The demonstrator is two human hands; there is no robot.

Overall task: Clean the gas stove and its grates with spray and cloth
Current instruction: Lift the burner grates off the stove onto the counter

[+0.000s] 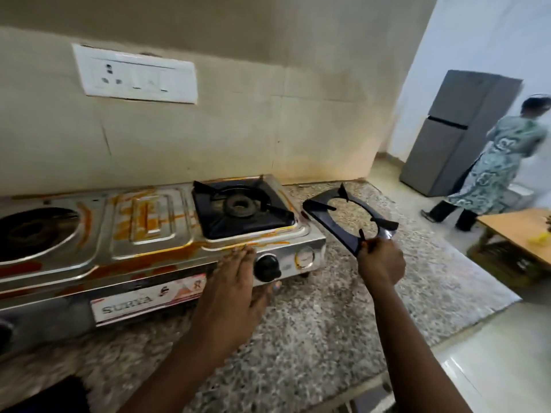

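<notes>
A steel two-burner gas stove [155, 231], smeared with orange-brown grime, sits on the granite counter [313, 338]. Its left burner [32, 231] is bare, while a black grate [238, 205] rests on the right burner. My right hand [380, 263] grips the near corner of a second black grate [348, 217], held tilted just above the counter to the right of the stove. Flat against the stove's front right edge beside a black knob [267, 267] lies my left hand [235, 281], fingers apart, holding nothing. No spray or cloth is in view.
A white switch and socket plate [135, 74] is on the tiled wall behind the stove. The counter ends at the right; beyond it stand a grey fridge [447, 132], a walking person [495, 165] and a wooden table [518, 234].
</notes>
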